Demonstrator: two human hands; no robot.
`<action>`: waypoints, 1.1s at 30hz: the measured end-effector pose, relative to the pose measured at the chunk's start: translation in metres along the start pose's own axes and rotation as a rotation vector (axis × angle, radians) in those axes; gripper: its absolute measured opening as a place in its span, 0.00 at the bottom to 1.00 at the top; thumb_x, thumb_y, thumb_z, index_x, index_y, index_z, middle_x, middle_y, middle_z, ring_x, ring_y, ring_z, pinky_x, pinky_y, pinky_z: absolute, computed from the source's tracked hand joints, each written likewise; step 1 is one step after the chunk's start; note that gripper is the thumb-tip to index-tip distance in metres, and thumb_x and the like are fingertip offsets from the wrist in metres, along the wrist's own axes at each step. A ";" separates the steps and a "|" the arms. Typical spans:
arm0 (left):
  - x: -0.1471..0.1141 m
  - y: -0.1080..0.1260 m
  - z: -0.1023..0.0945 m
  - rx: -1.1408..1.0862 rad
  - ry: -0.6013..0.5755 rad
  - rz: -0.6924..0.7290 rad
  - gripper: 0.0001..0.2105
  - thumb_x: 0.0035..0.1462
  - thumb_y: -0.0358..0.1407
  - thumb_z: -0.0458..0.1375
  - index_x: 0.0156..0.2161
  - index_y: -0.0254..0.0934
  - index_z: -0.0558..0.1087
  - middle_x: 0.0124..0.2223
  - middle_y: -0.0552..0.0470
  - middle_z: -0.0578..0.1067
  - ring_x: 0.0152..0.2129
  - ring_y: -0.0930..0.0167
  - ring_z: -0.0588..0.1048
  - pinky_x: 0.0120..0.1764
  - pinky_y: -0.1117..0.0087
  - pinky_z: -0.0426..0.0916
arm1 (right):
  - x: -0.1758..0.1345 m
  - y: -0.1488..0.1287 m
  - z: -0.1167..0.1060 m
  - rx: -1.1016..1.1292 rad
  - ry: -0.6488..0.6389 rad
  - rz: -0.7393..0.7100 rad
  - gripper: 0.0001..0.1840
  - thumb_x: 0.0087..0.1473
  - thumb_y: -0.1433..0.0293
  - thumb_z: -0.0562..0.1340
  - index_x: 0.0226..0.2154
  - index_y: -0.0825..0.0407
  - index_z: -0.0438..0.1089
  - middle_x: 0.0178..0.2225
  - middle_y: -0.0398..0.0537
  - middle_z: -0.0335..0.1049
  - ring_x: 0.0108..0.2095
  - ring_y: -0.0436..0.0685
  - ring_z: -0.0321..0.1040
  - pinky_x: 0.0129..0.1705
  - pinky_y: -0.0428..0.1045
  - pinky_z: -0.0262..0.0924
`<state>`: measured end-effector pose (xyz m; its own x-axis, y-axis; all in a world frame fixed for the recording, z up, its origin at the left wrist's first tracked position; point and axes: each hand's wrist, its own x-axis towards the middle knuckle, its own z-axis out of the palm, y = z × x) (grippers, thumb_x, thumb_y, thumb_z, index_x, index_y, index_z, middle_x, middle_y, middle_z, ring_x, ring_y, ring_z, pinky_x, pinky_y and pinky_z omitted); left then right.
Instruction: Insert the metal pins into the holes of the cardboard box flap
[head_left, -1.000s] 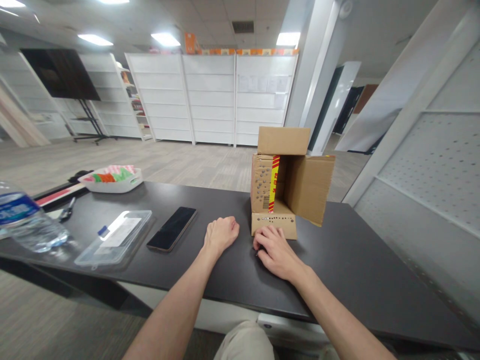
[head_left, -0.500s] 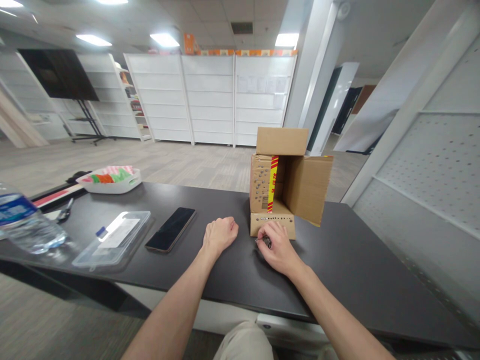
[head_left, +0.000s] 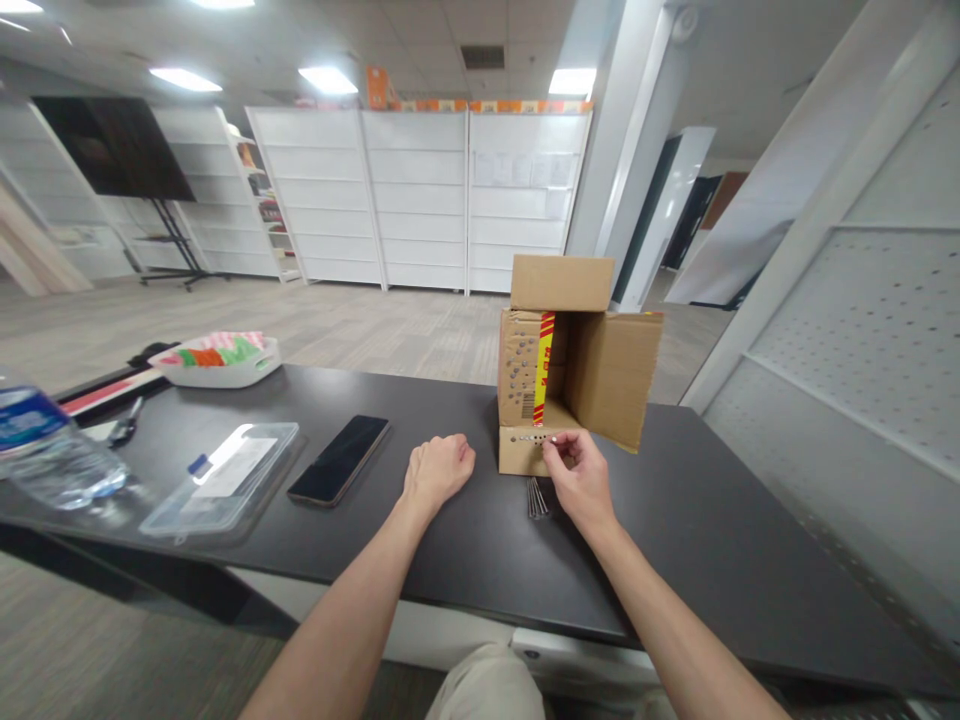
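An open cardboard box stands on the dark table, its front flap hanging toward me with a row of small holes, several filled by shiny nail heads. At the right part of that row is my right hand, thumb and forefinger pinched on a nail, of which only the pale head shows. Several loose nails lie in a small bunch on the table below the flap. Resting on the table left of the box, my left hand is curled into a loose fist, with nothing visible in it.
A black phone and a clear plastic case lie to the left. Beyond them are a water bottle and a white basket with colourful contents. More nail heads dot the box's left panel. A perforated panel rises at the right.
My right hand has risen from the nails on the table to the flap's row of holes, uncovering the bunch. The left hand stays in place.
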<state>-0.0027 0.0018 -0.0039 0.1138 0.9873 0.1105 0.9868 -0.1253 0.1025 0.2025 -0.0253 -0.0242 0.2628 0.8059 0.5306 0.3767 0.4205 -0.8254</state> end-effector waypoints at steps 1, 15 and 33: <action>0.000 0.000 0.000 -0.001 -0.002 0.000 0.16 0.58 0.40 0.42 0.34 0.39 0.72 0.35 0.44 0.77 0.33 0.61 0.76 0.33 0.66 0.65 | 0.001 0.000 0.001 0.029 0.009 0.007 0.09 0.51 0.63 0.61 0.31 0.51 0.62 0.29 0.45 0.67 0.30 0.53 0.65 0.35 0.49 0.60; 0.000 0.000 0.000 -0.001 -0.019 -0.010 0.17 0.58 0.40 0.42 0.35 0.39 0.73 0.36 0.43 0.77 0.34 0.61 0.76 0.35 0.65 0.65 | 0.005 0.005 0.003 0.101 -0.043 0.014 0.09 0.51 0.63 0.60 0.31 0.50 0.61 0.34 0.49 0.70 0.35 0.56 0.68 0.41 0.54 0.63; -0.001 0.002 -0.004 0.004 -0.026 -0.021 0.16 0.58 0.40 0.43 0.34 0.39 0.73 0.36 0.44 0.77 0.34 0.62 0.76 0.35 0.67 0.65 | 0.011 0.003 0.002 -0.290 -0.120 -0.297 0.06 0.58 0.68 0.53 0.38 0.50 0.64 0.36 0.49 0.69 0.37 0.56 0.66 0.40 0.51 0.59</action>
<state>-0.0008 0.0001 0.0000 0.0959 0.9920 0.0822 0.9895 -0.1039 0.1003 0.2043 -0.0144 -0.0211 0.0066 0.7173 0.6968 0.6594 0.5207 -0.5422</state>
